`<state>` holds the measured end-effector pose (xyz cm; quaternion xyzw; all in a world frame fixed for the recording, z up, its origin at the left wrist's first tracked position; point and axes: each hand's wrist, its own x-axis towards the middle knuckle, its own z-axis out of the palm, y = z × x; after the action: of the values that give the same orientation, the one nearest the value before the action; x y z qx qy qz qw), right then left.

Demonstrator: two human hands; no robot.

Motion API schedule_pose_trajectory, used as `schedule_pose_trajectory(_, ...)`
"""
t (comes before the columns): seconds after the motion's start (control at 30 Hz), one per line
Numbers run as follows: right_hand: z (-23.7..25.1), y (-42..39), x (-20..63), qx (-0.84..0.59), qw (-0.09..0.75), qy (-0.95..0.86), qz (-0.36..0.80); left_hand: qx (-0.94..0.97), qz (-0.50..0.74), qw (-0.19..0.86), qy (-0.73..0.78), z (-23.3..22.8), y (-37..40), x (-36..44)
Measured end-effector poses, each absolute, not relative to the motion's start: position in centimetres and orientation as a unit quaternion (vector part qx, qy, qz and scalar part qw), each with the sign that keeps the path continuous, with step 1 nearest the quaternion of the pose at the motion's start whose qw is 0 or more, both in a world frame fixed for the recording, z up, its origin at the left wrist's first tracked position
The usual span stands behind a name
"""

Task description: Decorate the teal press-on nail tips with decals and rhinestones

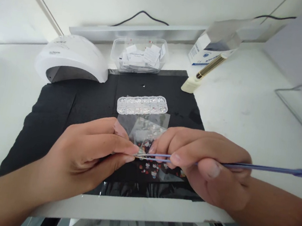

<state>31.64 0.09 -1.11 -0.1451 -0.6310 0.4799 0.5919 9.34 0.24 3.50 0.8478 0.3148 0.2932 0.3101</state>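
Note:
My right hand (206, 158) holds a pair of blue-purple tweezers (267, 169), its prongs pointing left. Their tips meet the fingertips of my left hand (88, 153). Thumb and forefinger of that hand are pinched together; whatever small thing sits between them is too hidden to name. Below and behind the fingertips lies a clear sheet of small cartoon stickers (154, 173), partly covered by my hands. A transparent compartment case (142, 105) with tiny shiny pieces lies just beyond, overlapping the area of a clear plastic film (164, 120).
A black mat (91, 102) covers the middle of the white table (239, 90). At the back stand a white nail lamp (75, 54), a clear tub (115, 55) of alcohol pad packets, an opened carton (198, 53) and a cream bottle with a gold cap (191, 84).

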Motion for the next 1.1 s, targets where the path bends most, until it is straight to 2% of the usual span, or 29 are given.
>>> schedule_pose_trajectory(1.1,-1.15,0.03,31.62,-0.151,0.571,-0.623,0.512,0.851,0.289,0.322,0.298,3.65,0.41,9.52)
